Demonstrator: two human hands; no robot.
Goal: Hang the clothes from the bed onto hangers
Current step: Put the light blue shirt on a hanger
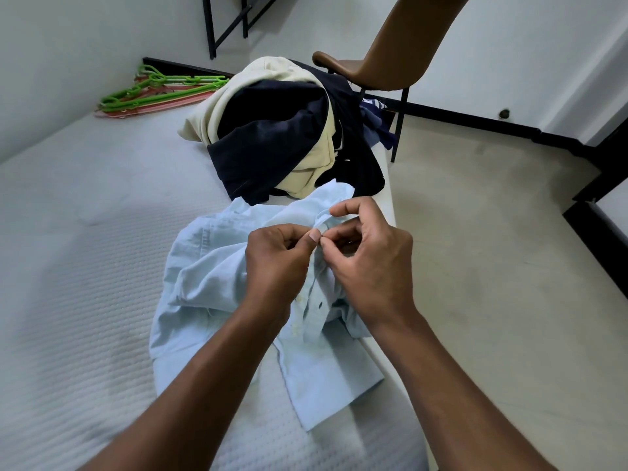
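Both hands — left hand (277, 258), right hand (368, 256) — pinch the crumpled pale-blue cotton button-up shirt (217, 283) at its placket; the button itself is hidden.

head view, looking steeply down, close over bed (68, 300)

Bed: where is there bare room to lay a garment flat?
The mattress is bare left of the blue shirt, between it and the hangers. The right edge is crowded: the pile, the shirt, both hands.
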